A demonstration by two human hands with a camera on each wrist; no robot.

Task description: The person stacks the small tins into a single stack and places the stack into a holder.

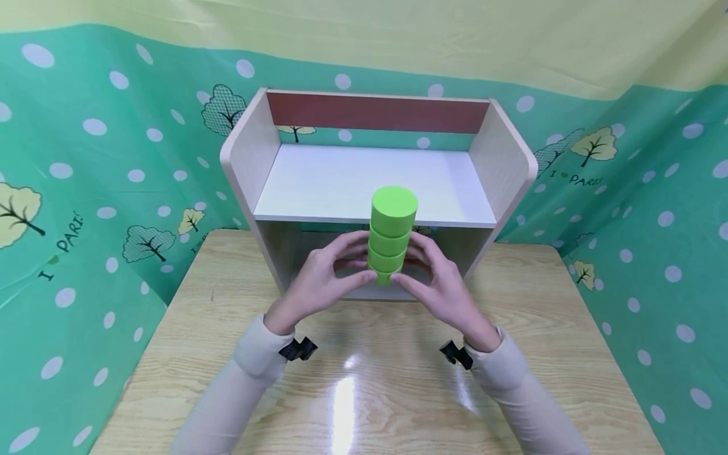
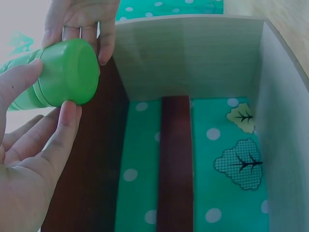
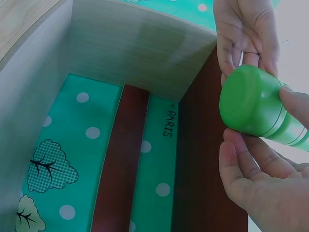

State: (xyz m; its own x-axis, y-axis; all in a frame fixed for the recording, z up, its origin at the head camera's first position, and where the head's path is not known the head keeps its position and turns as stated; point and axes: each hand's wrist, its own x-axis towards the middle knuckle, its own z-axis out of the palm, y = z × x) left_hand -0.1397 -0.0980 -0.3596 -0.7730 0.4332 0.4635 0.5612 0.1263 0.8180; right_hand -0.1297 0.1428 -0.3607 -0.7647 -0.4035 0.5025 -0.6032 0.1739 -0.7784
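Observation:
A green bottle (image 1: pixel 392 234) with ringed, stepped sides and a flat round top stands upright between both hands, in front of the small shelf unit. My left hand (image 1: pixel 324 278) grips its lower part from the left, thumb on the near side. From the opposite side my right hand (image 1: pixel 443 284) grips it with a matching hold. In the left wrist view the rounded base of the bottle (image 2: pixel 67 72) shows between the fingers of the two hands. Seen from the right wrist, the base of the bottle (image 3: pixel 251 99) rests against curled fingertips. Its far side is hidden.
A two-level shelf unit (image 1: pixel 370 183) with pale side walls and a reddish-brown back bar (image 1: pixel 378 112) stands on the wooden table (image 1: pixel 512 392). Green polka-dot cloth (image 1: pixel 114 164) with tree prints hangs behind and at both sides.

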